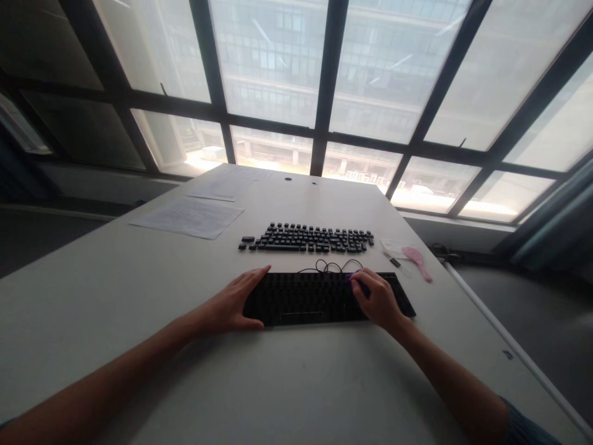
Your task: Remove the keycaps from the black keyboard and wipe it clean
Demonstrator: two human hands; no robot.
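Observation:
A black keyboard base without its keycaps lies on the white table in front of me. My left hand grips its left end, with the thumb at the near edge and the fingers at the far edge. Pinched in my right hand is a purple cloth, pressed on the right part of the base and mostly hidden by the fingers. Behind the base, the loose black keycaps are laid out in rows. A thin black cable curls along the far edge of the base.
Paper sheets lie at the left on the white table. A pink hairbrush, a clear plastic bag and a small tool with wire loops are near the right edge. Large windows stand beyond the table.

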